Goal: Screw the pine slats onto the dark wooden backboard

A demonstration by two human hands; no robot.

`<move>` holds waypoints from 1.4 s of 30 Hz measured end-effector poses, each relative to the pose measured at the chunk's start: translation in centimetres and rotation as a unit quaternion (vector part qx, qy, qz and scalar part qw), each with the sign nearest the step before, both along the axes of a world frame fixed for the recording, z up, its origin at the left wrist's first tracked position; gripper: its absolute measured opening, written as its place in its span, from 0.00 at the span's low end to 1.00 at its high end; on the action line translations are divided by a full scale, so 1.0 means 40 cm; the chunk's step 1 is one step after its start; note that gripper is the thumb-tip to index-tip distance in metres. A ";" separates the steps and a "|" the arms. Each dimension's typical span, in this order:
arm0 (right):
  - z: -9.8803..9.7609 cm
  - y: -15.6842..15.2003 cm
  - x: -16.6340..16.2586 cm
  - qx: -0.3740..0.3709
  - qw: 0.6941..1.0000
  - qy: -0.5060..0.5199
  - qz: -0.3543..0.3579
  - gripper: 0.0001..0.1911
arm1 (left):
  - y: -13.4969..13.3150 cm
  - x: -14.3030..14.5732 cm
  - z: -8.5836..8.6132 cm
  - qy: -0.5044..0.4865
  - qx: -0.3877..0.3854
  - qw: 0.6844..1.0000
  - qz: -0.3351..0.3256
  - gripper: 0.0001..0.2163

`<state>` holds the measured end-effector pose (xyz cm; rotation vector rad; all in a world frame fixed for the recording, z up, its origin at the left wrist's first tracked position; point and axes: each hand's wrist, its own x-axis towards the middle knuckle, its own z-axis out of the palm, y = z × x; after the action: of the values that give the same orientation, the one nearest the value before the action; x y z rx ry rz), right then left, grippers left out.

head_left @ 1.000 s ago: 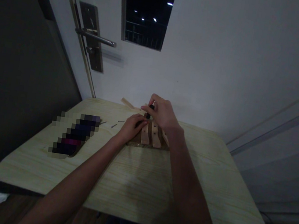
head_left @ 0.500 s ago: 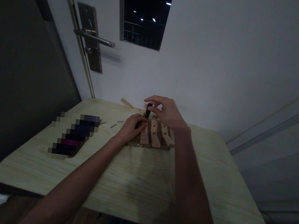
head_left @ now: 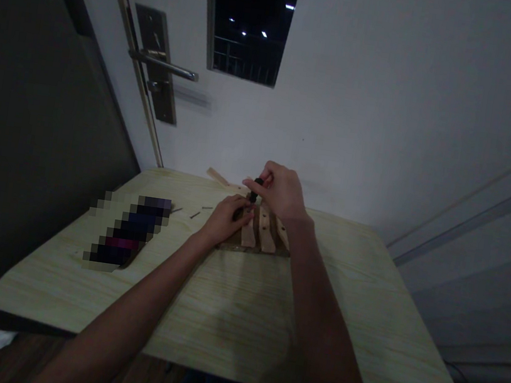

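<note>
A small wooden piece [head_left: 258, 236] made of pale slats on a darker base lies on the light wood table [head_left: 238, 316]. My left hand [head_left: 226, 218] presses down on its left side, fingers curled over the edge. My right hand [head_left: 279, 191] hovers over its far end, fingers closed around a small black-handled tool [head_left: 256, 186] that stands upright on the slats. Part of the slats is hidden under my right hand.
Loose screws [head_left: 195, 213] lie left of the piece, beside a blurred dark object [head_left: 129, 231]. A spare wooden strip [head_left: 219, 177] rests at the table's far edge. A door with a metal handle [head_left: 163, 67] and a dark window [head_left: 251, 20] stand behind.
My right hand opened its fingers around the tool's top half a second ago and has closed on it again, turned slightly. My left hand has stayed on the piece.
</note>
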<state>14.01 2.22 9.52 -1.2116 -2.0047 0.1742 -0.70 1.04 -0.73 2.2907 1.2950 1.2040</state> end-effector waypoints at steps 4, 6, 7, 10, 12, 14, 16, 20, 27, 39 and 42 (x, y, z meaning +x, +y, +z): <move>0.002 -0.007 -0.009 0.004 0.999 -0.017 -0.027 0.20 | -0.001 0.002 -0.001 -0.025 -0.011 0.999 0.017 0.08; 0.004 -0.012 -0.014 0.006 0.999 -0.028 -0.040 0.21 | 0.000 0.002 -0.001 -0.027 -0.018 0.999 0.024 0.08; 0.004 -0.013 -0.015 0.007 0.998 -0.033 -0.045 0.21 | 0.001 0.003 -0.001 -0.027 -0.019 0.999 0.028 0.08; 0.004 -0.016 -0.014 0.007 0.998 -0.042 -0.047 0.18 | 0.004 0.003 -0.002 -0.026 -0.018 0.999 0.034 0.08; 0.005 -0.015 -0.006 0.006 0.999 -0.040 -0.006 0.15 | 0.006 0.003 -0.003 -0.030 -0.017 0.999 0.033 0.09; 0.009 -0.013 0.008 0.008 0.996 -0.034 0.079 0.12 | 0.007 0.003 -0.004 -0.035 -0.018 0.999 0.030 0.09; 0.015 -0.011 0.024 -0.009 0.989 -0.028 0.145 0.11 | 0.006 0.002 -0.005 -0.040 -0.023 0.999 0.027 0.10; 0.023 -0.007 0.044 -0.057 0.981 -0.029 0.182 0.15 | 0.001 0.004 0.000 -0.040 -0.030 0.998 0.023 0.10; 0.015 0.004 0.035 -0.017 0.993 0.001 0.116 0.07 | -0.005 0.006 0.000 -0.024 -0.016 0.999 0.026 0.07; 0.010 -0.012 -0.002 0.003 0.996 -0.061 -0.066 0.17 | -0.003 0.008 0.004 -0.032 -0.018 0.999 0.024 0.06; 0.015 -0.016 0.005 -0.008 0.997 -0.068 -0.042 0.15 | 0.001 0.008 0.005 -0.036 -0.022 0.999 0.026 0.07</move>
<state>14.19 1.57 10.11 -1.3471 -2.0669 0.0691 -0.38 1.08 -0.55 2.1752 1.3490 1.2485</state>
